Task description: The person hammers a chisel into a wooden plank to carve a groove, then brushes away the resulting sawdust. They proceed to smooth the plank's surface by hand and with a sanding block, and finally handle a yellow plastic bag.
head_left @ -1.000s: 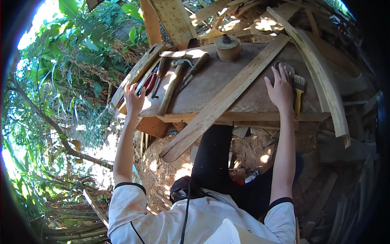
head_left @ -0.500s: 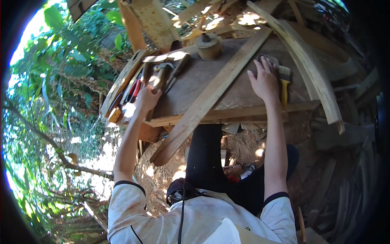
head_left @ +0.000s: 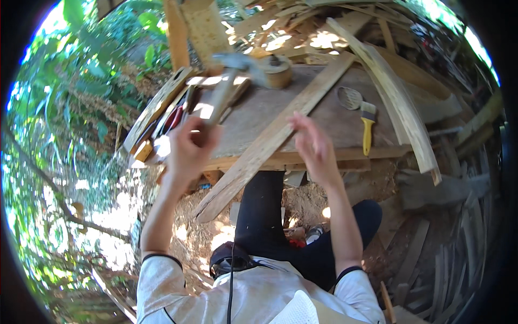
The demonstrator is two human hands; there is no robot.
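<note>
My left hand (head_left: 191, 143) is closed around the handle of a hammer (head_left: 223, 96), which is raised off the bench with its metal head pointing away; motion smears both. My right hand (head_left: 315, 148), fingers apart and holding nothing, hovers by the right edge of a long plank (head_left: 275, 135). That plank lies diagonally across the wooden bench (head_left: 243, 113), its near end jutting past the front edge. Red-handled pliers (head_left: 174, 116) rest among tools left of the hammer. To the right lie a yellow-handled brush (head_left: 368, 121) and an oval, grey mesh-like object (head_left: 349, 98).
A round wooden block or pot (head_left: 278, 73) with a dark knob stands at the bench's back. A long curved timber (head_left: 402, 89) runs down the right side. Scrap wood (head_left: 458, 259) is piled at lower right, and leafy plants (head_left: 86, 70) grow on the left.
My left hand has picked up the hammer from among the tools and lifted it. My right hand has left the mesh-like object and brush, moving left and nearer toward the plank.
</note>
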